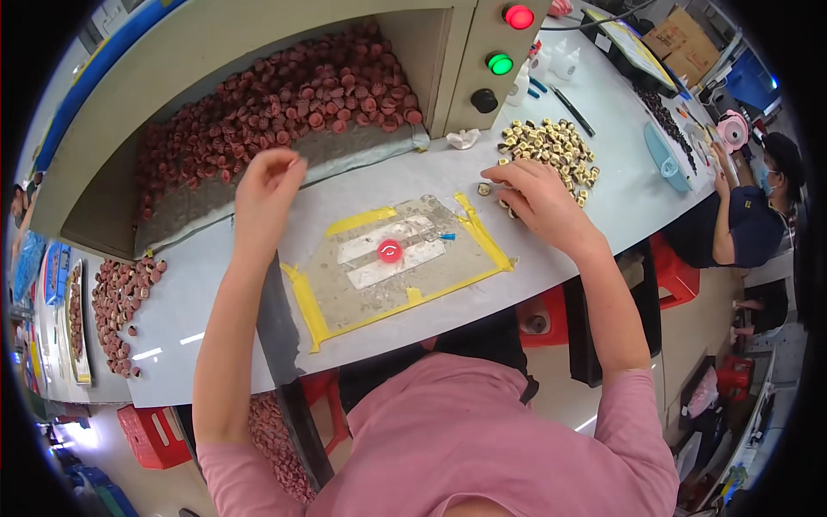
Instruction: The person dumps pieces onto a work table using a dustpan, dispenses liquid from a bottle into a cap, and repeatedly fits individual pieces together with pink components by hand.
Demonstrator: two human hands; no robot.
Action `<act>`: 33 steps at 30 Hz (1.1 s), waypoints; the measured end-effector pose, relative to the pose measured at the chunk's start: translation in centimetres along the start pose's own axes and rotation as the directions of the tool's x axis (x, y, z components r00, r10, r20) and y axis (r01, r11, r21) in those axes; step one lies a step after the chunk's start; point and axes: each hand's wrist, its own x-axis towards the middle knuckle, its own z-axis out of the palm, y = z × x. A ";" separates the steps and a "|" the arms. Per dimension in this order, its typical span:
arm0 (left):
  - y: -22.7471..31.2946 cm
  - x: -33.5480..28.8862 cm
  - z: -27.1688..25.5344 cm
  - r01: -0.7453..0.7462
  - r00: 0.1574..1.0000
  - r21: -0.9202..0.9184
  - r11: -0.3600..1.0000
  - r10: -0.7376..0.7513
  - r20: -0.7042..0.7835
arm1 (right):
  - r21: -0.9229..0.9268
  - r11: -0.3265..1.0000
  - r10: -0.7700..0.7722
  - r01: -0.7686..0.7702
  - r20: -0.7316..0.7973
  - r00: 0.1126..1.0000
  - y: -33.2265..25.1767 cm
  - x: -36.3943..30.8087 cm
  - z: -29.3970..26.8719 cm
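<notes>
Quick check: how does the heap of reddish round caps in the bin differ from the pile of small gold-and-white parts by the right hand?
The reddish round caps fill the beige bin; the small gold-and-white parts lie on the open white table. The red heap is far larger. The left hand hovers by the caps; the right hand rests at the gold pile. Both are loose heaps.

We're getting bright, even overhead light here, so the pale grey bench (215,284) looks nearly washed out, with small glare streaks near its lower left edge. Shadows are soft and short under both forearms. The round red lit lamp (519,16) and the round green lit lamp (500,63) glow hard and bloom a bit. The glowing red spot (389,251) on the yellow-taped plate (345,297) is blown out too. Fisheye bends the bench edges heavily, corners go black, and we lose sharpness toward the rim.
</notes>
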 end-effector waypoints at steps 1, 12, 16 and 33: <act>1.0 -1.8 -0.8 0.104 0.994 -0.068 0.992 -0.101 0.051 | -0.001 1.000 0.006 -0.006 0.004 1.000 0.0 -0.1 0.1; 2.3 -13.8 1.4 0.420 0.896 -0.813 0.403 -0.327 0.301 | -0.131 0.990 0.061 -0.048 0.099 0.993 -1.6 1.8 1.3; 1.2 -14.4 2.3 0.404 0.890 -0.882 0.243 -0.329 0.317 | -0.114 0.993 -0.023 0.039 0.137 0.990 -2.4 2.4 1.7; -0.1 -14.4 1.4 0.405 0.897 -0.884 0.235 -0.288 0.334 | 0.074 0.959 -0.282 0.275 0.104 0.954 -11.8 4.2 6.8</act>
